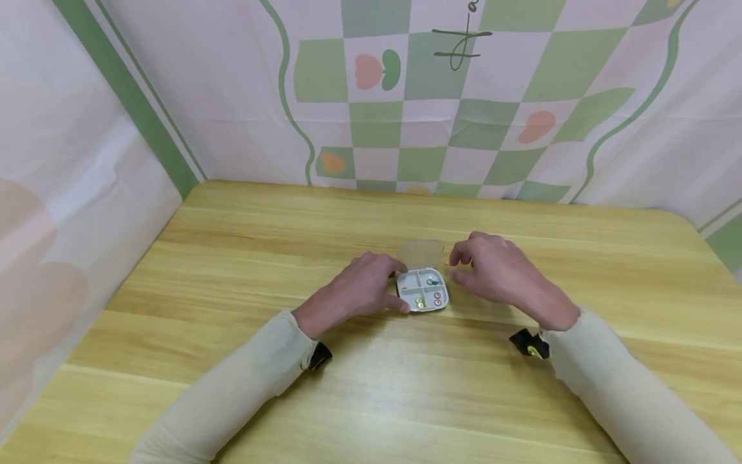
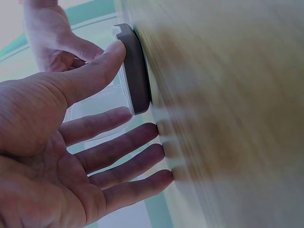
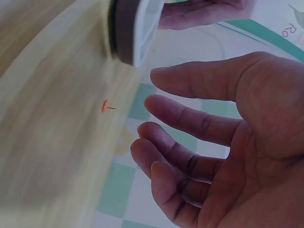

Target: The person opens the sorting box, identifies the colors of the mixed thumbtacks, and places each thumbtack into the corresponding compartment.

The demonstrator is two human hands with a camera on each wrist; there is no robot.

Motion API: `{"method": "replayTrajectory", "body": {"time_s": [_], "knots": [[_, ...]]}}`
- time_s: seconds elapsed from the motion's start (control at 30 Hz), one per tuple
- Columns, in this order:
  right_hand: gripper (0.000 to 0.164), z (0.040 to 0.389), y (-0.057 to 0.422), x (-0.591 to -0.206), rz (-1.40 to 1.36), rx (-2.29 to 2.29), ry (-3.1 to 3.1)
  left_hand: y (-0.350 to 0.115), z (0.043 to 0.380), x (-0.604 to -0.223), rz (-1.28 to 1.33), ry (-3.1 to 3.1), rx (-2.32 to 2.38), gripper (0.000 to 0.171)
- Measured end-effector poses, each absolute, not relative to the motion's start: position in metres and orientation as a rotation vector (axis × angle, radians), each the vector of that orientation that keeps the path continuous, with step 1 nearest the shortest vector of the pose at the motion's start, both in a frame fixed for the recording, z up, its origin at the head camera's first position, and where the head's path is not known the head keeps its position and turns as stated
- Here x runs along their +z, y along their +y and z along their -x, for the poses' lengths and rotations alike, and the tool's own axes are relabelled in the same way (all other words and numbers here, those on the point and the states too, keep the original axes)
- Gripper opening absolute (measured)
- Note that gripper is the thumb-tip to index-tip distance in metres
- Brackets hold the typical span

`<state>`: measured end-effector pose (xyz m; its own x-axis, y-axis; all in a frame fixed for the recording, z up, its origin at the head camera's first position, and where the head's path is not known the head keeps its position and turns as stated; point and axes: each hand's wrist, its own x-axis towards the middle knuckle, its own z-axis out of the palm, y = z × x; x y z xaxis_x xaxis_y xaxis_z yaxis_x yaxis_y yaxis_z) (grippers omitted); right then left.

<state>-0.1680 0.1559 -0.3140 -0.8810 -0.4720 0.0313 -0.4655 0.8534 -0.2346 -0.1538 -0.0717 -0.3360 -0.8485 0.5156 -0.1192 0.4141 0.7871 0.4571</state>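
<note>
A small white box with a dark base (image 1: 423, 308) lies on the table, its inside split into several compartments. Its clear lid (image 1: 420, 253) is swung back on the far side. Small round pieces in yellow, red and green sit in the compartments. My left hand (image 1: 366, 283) holds the box at its left side, thumb at the near corner and index finger at the far one; the other fingers are spread. To the right of the box, my right hand (image 1: 500, 270) hovers with loosely bent fingers and nothing between them. An orange thumbtack (image 3: 105, 106) lies point-up near its fingertips.
The wooden table (image 1: 371, 399) stretches around the box on every side. A cloth with a green and white checked pattern (image 1: 429, 122) hangs along the far edge, and another pale cloth (image 1: 98, 193) hangs at the left.
</note>
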Motion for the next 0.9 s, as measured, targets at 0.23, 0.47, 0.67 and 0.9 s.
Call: {"method": "replayTrajectory", "body": {"time_s": [0.23, 0.47, 0.67, 0.9], "knots": [[0.021, 0.174, 0.159, -0.322, 0.77, -0.403, 3.003, -0.072, 0.155, -0.337, -0.718, 2.738, 0.63, 0.067], [0.023, 0.18, 0.16, -0.331, 0.805, -0.391, 3.023, -0.072, 0.154, -0.337, -0.731, 2.744, 0.63, 0.066], [0.026, 0.183, 0.161, -0.336, 0.801, -0.392, 3.0, -0.072, 0.155, -0.336, -0.718, 2.739, 0.621, 0.067], [0.025, 0.184, 0.161, -0.341, 0.808, -0.359, 2.989, -0.072, 0.155, -0.336, -0.706, 2.739, 0.616, 0.067]]}}
